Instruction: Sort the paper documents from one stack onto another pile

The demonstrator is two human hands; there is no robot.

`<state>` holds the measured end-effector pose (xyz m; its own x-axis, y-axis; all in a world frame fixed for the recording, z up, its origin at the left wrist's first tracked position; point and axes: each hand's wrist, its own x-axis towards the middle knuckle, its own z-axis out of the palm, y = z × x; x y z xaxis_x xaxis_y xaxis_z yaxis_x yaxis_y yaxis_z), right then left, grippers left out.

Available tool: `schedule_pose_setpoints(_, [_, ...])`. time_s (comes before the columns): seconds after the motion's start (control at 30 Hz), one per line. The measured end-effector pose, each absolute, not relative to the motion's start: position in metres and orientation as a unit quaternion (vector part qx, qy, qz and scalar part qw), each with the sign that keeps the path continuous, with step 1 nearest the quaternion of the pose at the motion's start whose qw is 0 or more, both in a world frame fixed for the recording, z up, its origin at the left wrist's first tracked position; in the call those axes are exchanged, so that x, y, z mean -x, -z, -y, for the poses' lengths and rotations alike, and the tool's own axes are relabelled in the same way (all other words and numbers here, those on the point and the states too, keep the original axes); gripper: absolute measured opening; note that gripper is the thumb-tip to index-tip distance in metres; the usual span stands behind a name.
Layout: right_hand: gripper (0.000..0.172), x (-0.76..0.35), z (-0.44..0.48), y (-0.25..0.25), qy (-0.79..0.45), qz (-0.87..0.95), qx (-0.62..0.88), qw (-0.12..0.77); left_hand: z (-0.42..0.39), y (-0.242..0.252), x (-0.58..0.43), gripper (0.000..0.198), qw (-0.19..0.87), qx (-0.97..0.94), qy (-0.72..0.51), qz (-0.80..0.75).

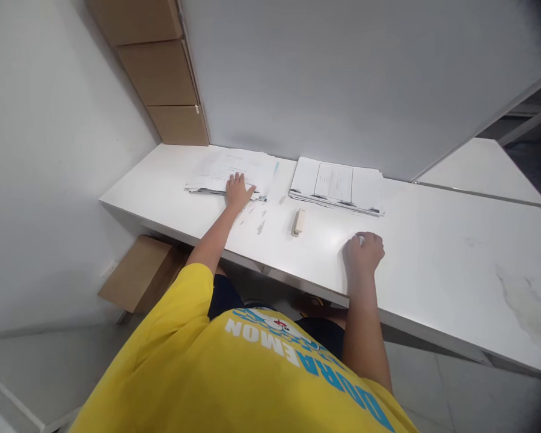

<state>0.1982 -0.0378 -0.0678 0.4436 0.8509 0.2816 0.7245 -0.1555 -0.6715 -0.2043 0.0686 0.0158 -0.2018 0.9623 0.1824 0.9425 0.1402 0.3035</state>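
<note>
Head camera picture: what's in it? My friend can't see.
A person's left hand rests on a paper stack; the right hand curls, seemingly around something small and white, on a white table. Between them is a cream stapler, with another paper stack beyond it.

White table point(415, 258): left paper stack point(225, 165), right paper stack point(336, 183), cream stapler point(299, 222) just beside latter.

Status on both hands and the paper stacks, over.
Left hand spread on left paper stack. Right hand curled on table around small white object, mostly hidden. Beige stapler between hands, apart from right paper stack.
</note>
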Motion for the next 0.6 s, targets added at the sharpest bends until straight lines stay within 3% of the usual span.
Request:
schedule_pose_setpoints(0.2, [0.032, -0.198, 0.037, 0.068, -0.089, 0.522, 0.756, 0.384, -0.071, -0.029, 0.203, 0.055, 0.017, -0.626, -0.17, -0.761])
schedule_pose_setpoints(0.4, [0.032, -0.198, 0.035, 0.069, -0.082, 0.52, 0.76, 0.381, -0.07, -0.029, 0.208, 0.074, 0.027, -0.646, -0.15, -0.748])
schedule_pose_setpoints(0.6, [0.033, -0.199, 0.034, 0.071, -0.079, 0.519, 0.761, 0.382, -0.069, -0.021, 0.213, 0.074, 0.006, -0.651, -0.153, -0.744])
